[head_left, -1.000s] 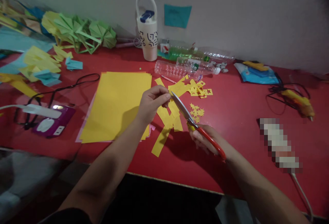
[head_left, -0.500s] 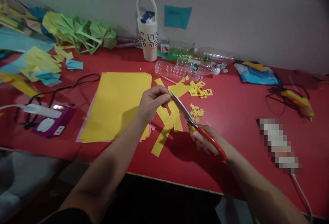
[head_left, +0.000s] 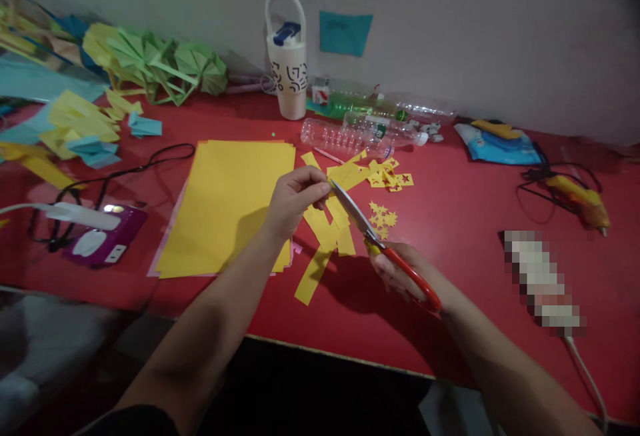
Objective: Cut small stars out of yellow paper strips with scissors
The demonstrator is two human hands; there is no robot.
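My left hand (head_left: 300, 199) is closed in a pinch over the yellow paper strips (head_left: 320, 243). Whatever it pinches is too small to make out. My right hand (head_left: 395, 269) is wrapped round the red handles of a pair of scissors (head_left: 359, 216), whose tip reaches my left fingertips. The blades look nearly closed. Small yellow paper stars (head_left: 383, 219) lie in a pile right of the scissors. Behind them are yellow squares with star-shaped holes (head_left: 390, 176). A stack of yellow paper sheets (head_left: 225, 203) lies beneath and left of my left forearm.
Clear plastic bottles (head_left: 345, 136) lie by the wall beside a white tumbler (head_left: 287, 79). On the right are a yellow glue gun (head_left: 580, 203) and a blue packet (head_left: 497, 146). A purple power strip (head_left: 107, 236) with cords sits left, before green folded paper (head_left: 155, 59).
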